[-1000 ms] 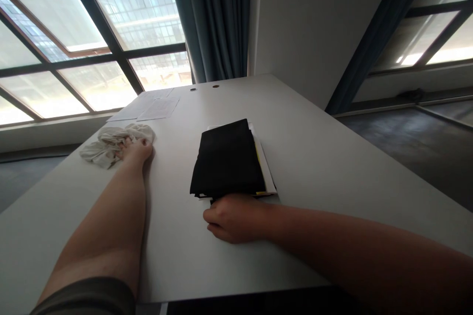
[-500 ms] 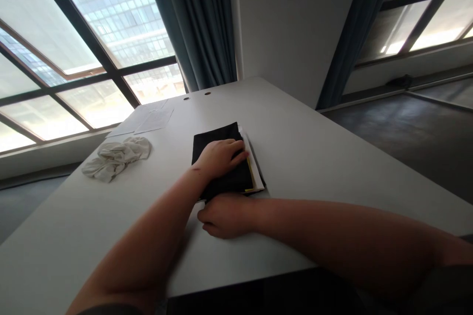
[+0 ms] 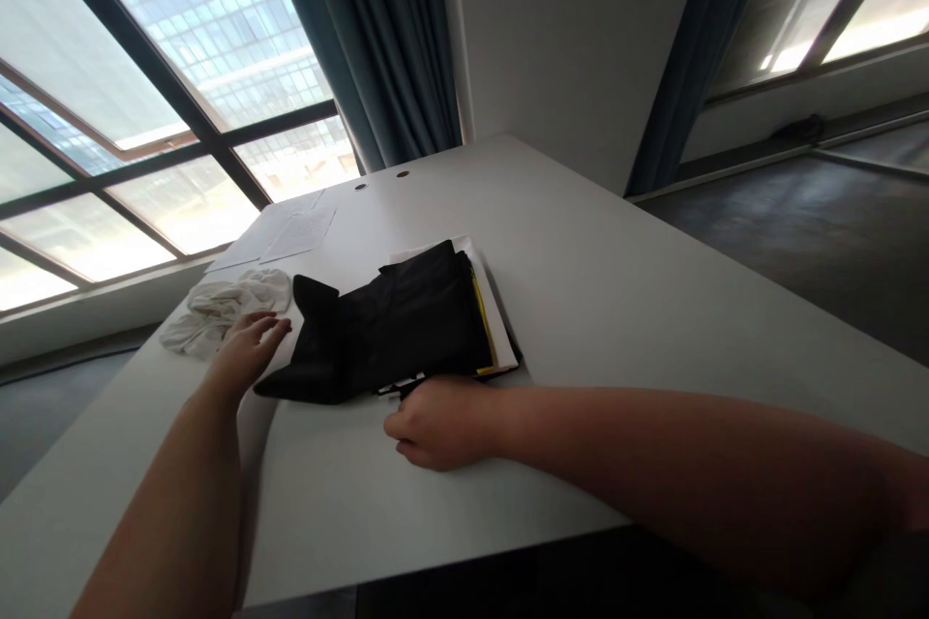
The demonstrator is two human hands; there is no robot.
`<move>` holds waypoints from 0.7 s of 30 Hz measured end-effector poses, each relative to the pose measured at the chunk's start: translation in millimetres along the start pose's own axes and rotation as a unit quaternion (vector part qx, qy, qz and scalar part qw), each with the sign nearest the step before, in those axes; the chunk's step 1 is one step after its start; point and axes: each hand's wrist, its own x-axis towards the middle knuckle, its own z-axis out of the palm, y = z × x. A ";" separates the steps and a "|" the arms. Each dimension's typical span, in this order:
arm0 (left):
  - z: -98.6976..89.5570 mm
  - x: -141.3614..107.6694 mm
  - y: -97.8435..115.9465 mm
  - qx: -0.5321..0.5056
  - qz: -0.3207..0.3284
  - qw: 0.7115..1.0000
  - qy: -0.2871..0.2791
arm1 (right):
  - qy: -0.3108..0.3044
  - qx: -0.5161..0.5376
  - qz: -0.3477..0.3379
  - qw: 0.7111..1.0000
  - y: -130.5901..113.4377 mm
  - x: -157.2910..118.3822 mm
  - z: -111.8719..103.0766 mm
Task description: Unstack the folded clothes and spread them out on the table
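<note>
Black cloth [image 3: 388, 334] now opens leftward, left hand [image 3: 243, 353] beside its flap, fingers [image 3: 276, 337] parted, empty, right hand [image 3: 444, 421] nearside, curled, grip unclear.

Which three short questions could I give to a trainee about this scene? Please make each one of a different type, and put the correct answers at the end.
1. True or false: on the white table, the crumpled pale cloth lies to the left of the black fabric.

2. Which colours show along the right side of the black fabric?
a) red and green
b) yellow and white
c) blue and orange

3. Which hand is at the edge of the black fabric closest to the person, and which is nearer the crumpled pale cloth?

Key:
1. True.
2. b.
3. The right hand is at that edge; the left hand is nearer the cloth.
</note>
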 end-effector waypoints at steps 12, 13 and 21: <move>32.0 -49.9 132.7 0.145 0.167 0.957 -0.188 | 0.000 0.003 0.015 1.000 -2.6 -0.2 -4.3; 31.6 -49.6 132.0 0.151 0.160 0.955 -0.196 | -0.005 0.004 0.017 1.000 -3.3 -0.2 -5.7; 12.5 -26.6 93.6 0.016 0.009 0.995 -0.096 | -0.018 0.000 0.020 1.000 -6.3 2.3 -7.8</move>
